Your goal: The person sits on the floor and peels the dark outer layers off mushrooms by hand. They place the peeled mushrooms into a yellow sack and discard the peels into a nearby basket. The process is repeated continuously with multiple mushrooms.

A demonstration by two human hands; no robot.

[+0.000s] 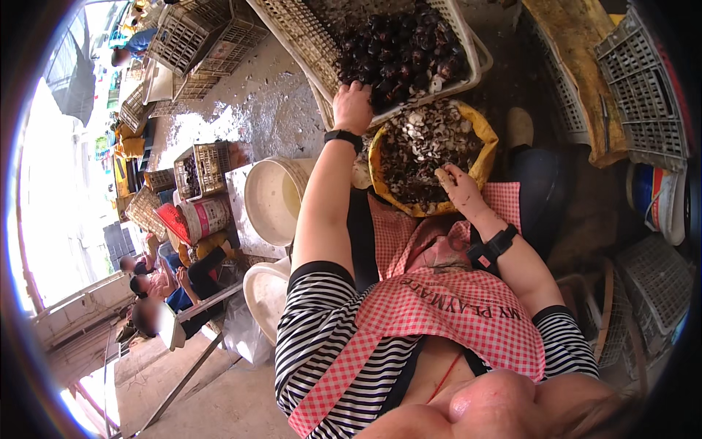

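My left hand (353, 108) reaches over the near edge of a pale plastic crate (307, 55), at the left side of a heap of dark, shiny, round water chestnuts (402, 47). Its fingers point down and their tips are hidden. Just below the crate stands a bucket with a yellow rim (488, 139), holding dark and whitish peelings (417, 139). Over that bucket's right side is my right hand (462, 192), fingers closed in a pinch. Something small and yellowish shows at its fingertips, too small to name.
White buckets (270, 201) stand by my left arm. Farther left are a red and white pail (205, 219), crates (201, 170) and seated people. On the right, crates (643, 95) stand beside a worn wooden plank (578, 58). The floor at upper left looks wet.
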